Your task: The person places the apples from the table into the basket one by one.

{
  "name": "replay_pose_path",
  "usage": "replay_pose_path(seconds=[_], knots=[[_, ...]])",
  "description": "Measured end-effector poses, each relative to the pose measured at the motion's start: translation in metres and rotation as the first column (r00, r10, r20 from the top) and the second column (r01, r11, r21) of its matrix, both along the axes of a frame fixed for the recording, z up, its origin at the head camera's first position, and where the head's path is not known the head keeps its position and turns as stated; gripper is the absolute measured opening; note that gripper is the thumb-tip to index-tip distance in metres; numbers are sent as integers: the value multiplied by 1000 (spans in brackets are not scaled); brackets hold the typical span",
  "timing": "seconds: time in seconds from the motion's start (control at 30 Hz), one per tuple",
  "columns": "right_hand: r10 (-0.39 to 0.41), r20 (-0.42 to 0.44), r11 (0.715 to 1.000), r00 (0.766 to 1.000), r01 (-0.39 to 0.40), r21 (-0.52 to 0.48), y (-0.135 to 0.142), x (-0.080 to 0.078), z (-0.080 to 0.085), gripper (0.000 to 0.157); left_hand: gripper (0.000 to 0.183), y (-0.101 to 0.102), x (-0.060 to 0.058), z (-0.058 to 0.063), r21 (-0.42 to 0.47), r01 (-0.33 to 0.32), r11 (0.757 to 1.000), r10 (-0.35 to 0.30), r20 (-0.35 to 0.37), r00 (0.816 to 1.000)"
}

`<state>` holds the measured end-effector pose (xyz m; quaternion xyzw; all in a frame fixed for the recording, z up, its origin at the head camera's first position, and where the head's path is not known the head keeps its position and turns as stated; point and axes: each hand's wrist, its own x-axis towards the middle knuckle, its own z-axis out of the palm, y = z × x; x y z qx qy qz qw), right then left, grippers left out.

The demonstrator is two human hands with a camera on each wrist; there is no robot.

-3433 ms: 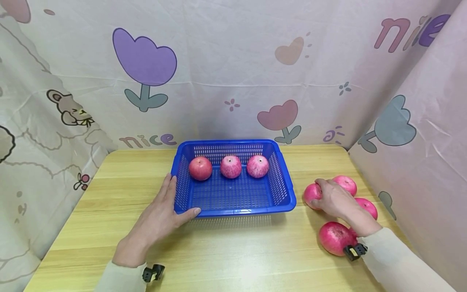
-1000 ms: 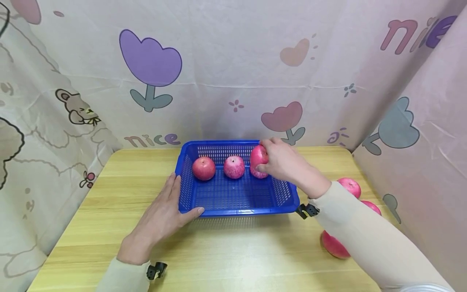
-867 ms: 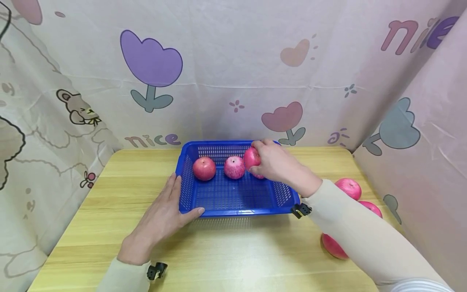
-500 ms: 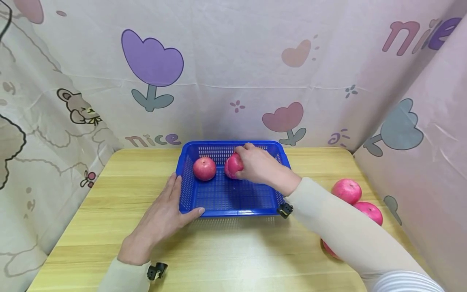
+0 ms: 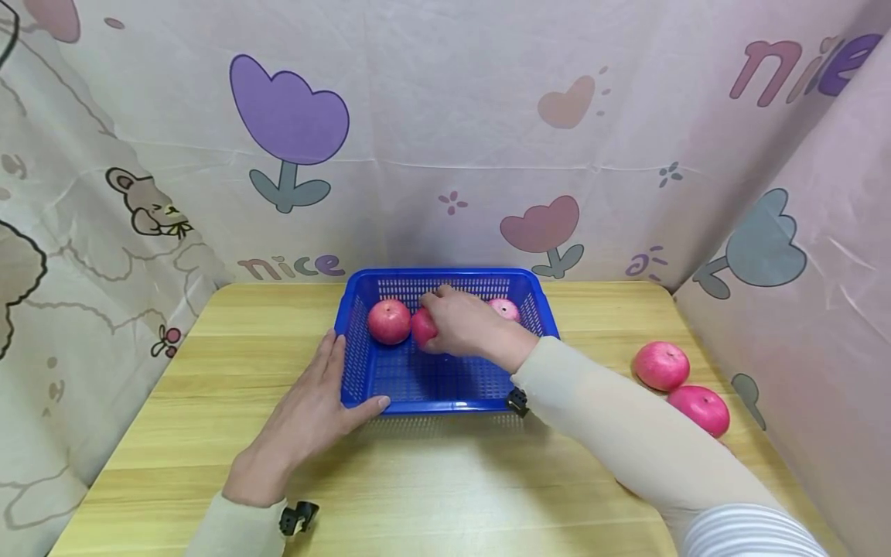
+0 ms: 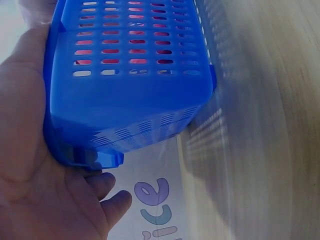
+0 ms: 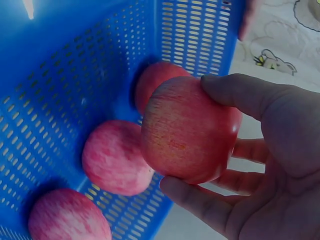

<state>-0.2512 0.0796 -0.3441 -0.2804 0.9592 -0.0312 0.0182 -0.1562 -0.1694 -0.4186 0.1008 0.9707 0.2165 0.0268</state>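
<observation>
My right hand grips a red apple between thumb and fingers, inside the blue plastic basket. A redder apple sits at the basket's left, just beside the held one. Two streaked pink apples, the middle one and the right one, lie along the back; the middle one is hidden behind my hand in the head view. My left hand rests at the basket's left side, fingers straight along the left rim and thumb on the front rim.
Pink-red apples, one behind another, lie on the wooden table to the basket's right. My right sleeve covers part of that area. A patterned curtain hangs behind the table and along both sides.
My right hand picked up an apple from the right-hand group and carried it left into the basket, past the right and middle apples. My left hand stays at the basket's left side.
</observation>
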Motion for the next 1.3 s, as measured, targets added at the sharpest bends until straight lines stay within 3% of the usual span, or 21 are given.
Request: replay_pose_path(seconds=[0.23,0.43,0.87,1.3], knots=[[41,30,998,999,-43,44,-13,-2,-7,62,136,-1,0,0,3,2,1000,-2,3,1000],[80,24,990,997,-82,115,-20,-6,-12,50,135,-1,0,0,4,1,1000,-1,8,1000],[92,75,959,993,-109,264,-33,-12,-16,67,132,-1,-2,-1,10,9,1000,-9,-3,1000],[104,111,931,988,-136,338,-38,-17,-22,76,135,0,-1,0,7,9,1000,-10,3,1000]])
